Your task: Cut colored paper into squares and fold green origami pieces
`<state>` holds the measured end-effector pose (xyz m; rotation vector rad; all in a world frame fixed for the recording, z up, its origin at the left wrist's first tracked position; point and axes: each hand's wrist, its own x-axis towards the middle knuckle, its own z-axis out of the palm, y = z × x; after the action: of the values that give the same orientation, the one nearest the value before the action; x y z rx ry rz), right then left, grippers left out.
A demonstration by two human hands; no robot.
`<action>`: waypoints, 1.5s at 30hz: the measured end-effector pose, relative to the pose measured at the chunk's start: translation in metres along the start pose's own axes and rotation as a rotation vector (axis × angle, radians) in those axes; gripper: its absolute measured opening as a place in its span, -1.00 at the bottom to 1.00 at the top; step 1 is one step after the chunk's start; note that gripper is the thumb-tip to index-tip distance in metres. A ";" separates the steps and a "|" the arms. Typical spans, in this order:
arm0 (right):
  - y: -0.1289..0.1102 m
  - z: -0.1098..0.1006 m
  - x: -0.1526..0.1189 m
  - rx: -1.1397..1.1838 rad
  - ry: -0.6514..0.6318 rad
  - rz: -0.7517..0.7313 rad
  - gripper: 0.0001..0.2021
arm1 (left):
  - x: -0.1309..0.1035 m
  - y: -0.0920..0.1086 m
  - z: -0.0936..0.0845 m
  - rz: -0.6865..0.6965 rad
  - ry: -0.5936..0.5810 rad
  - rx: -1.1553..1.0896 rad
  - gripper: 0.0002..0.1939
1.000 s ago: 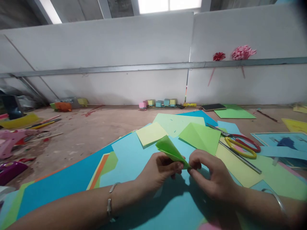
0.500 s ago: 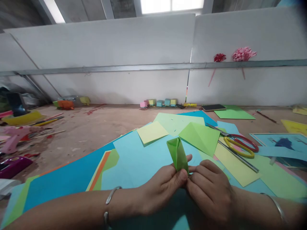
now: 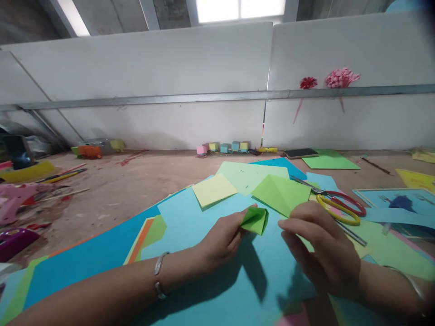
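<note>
A small folded piece of green paper (image 3: 255, 220) is pinched in my left hand (image 3: 224, 237), held above the light blue sheets (image 3: 190, 235). It looks like a short tube or pocket, its folded end turned to the right. My right hand (image 3: 322, 251) is apart from it on the right, holding nothing that I can see, with thumb and fingers separated. Behind the folded paper lie a pale yellow square (image 3: 215, 190) and a creased green sheet (image 3: 283, 192). Scissors (image 3: 340, 206) with red and yellow handles rest beyond my right hand.
A pink glue gun (image 3: 15, 197) and a purple tool (image 3: 16, 240) lie at the left. Small paper cubes (image 3: 224, 147) line the wall, near a dark phone (image 3: 301, 153). A blue picture card (image 3: 384, 199) lies at the right. Paper flowers (image 3: 341, 78) hang on the rail.
My right hand has let go of the folded green paper and moved right, its fingers opening. The left hand has tipped the paper from upright to pointing right.
</note>
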<state>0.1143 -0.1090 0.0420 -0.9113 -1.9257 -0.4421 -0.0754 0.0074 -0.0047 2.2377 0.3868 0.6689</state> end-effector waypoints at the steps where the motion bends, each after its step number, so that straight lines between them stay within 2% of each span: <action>1: 0.002 -0.004 0.003 -0.012 0.003 -0.005 -0.69 | 0.000 -0.001 -0.001 0.007 -0.006 0.029 -0.62; 5: 0.005 -0.007 0.002 -0.016 -0.032 -0.010 -0.63 | -0.005 -0.007 -0.001 0.066 -0.013 0.115 -0.49; 9: 0.006 0.000 -0.003 -0.048 -0.046 -0.033 -0.70 | -0.008 -0.013 -0.001 0.186 0.017 0.157 -0.35; 11: 0.008 0.002 -0.003 -0.077 -0.088 -0.062 -0.73 | -0.008 -0.013 -0.002 0.195 0.045 0.139 -0.32; 17: 0.017 0.002 -0.002 -0.143 -0.133 -0.177 -0.79 | -0.005 -0.007 -0.003 0.200 0.103 0.083 -0.38; 25: 0.027 -0.004 0.002 -0.307 -0.311 -0.487 -0.72 | -0.003 -0.013 -0.008 0.154 0.098 0.114 -0.49; 30: 0.038 -0.004 -0.003 -0.281 -0.285 -0.499 -0.70 | -0.002 -0.012 -0.010 0.158 0.066 0.117 -0.51; 37: 0.040 -0.003 -0.002 -0.334 -0.337 -0.519 -0.76 | 0.002 -0.020 -0.011 0.221 0.050 0.180 -0.58; 40: 0.037 0.001 0.000 -0.311 -0.281 -0.421 -0.84 | 0.003 -0.020 -0.009 0.243 0.038 0.190 -0.60; 45: 0.031 0.010 0.002 -0.252 -0.152 -0.029 -0.80 | 0.001 -0.018 -0.004 0.273 0.040 0.215 -0.59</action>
<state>0.1305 -0.0815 0.0366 -1.1064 -2.0535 -0.6601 -0.0777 0.0225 -0.0152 2.5121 0.1794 0.8495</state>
